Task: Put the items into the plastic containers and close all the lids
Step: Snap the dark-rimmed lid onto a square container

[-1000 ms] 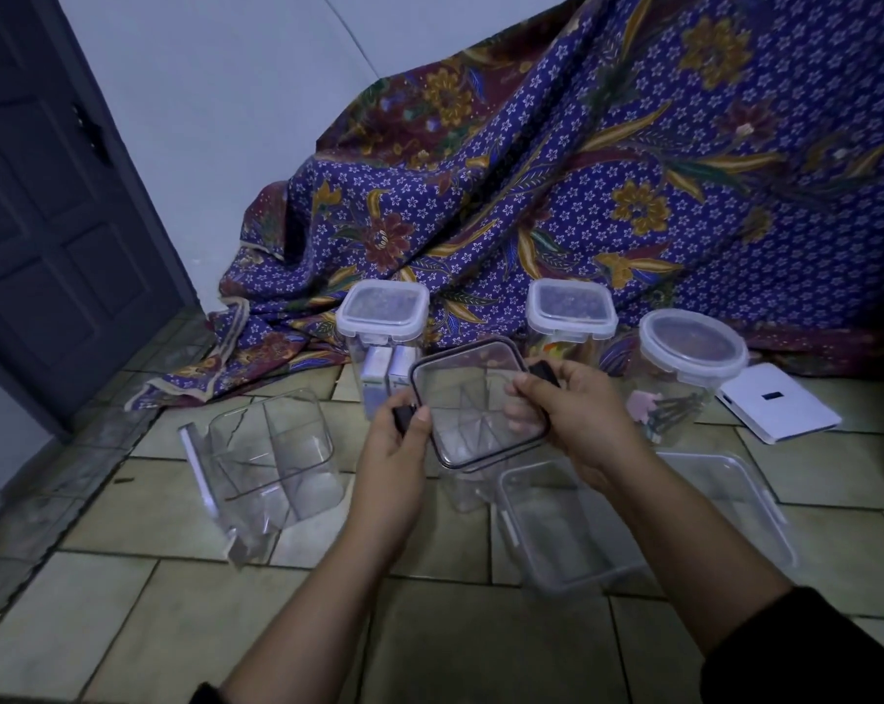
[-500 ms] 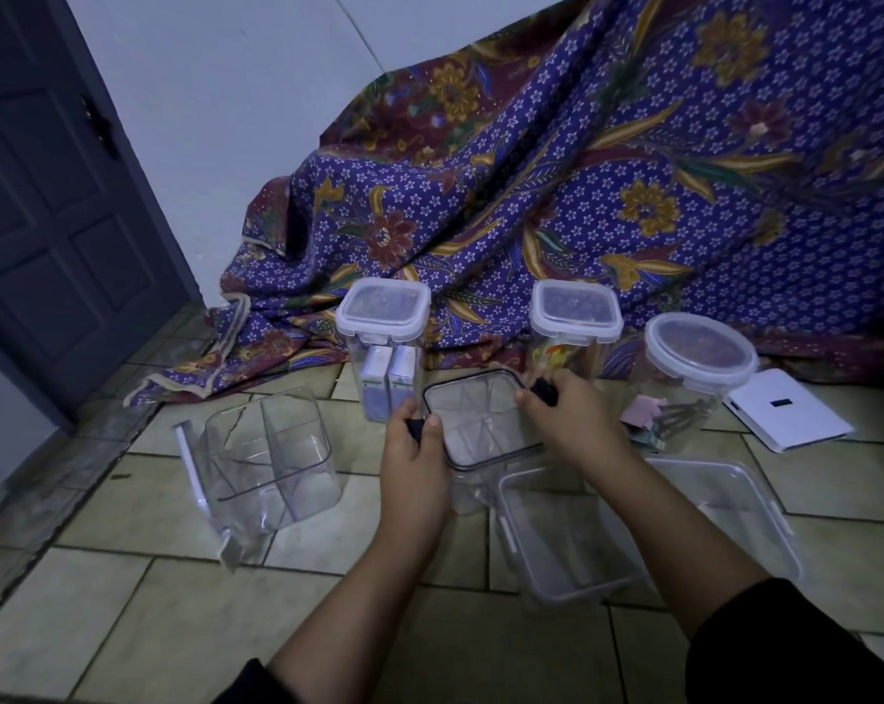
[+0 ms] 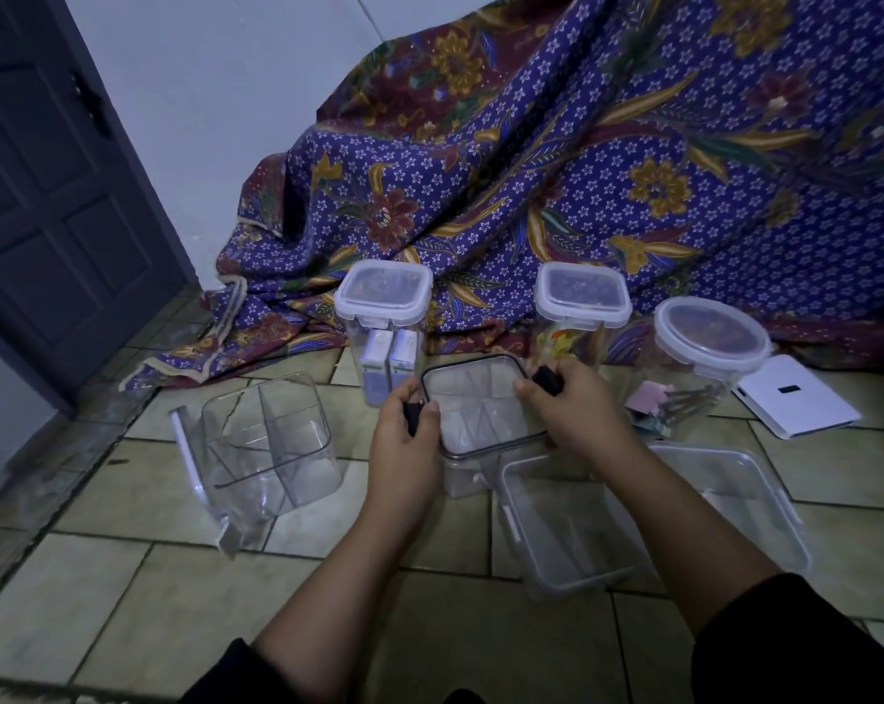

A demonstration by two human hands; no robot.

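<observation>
A clear square lid with a dark rim point(image 3: 480, 403) lies flat on top of a clear divided container point(image 3: 460, 475) on the tiled floor. My left hand point(image 3: 404, 444) grips the black clip on the lid's left side. My right hand point(image 3: 572, 414) grips the black clip on its right side. Behind stand three lidded containers: a square one with white boxes point(image 3: 384, 317), a square one with colourful contents point(image 3: 582, 307), and a round one with clips and dark items point(image 3: 704, 353).
An open clear divided container point(image 3: 267, 439) lies tilted at the left with its lid point(image 3: 188, 459) beside it. Two open shallow rectangular tubs point(image 3: 567, 525) point(image 3: 734, 495) sit at the right. A white notebook point(image 3: 790, 396) lies far right. Patterned cloth point(image 3: 582, 144) drapes behind; a door point(image 3: 49, 170) stands left.
Both hands lowered the dark-rimmed lid from a raised tilt down flat onto the divided container. The hands shifted to the black side clips.
</observation>
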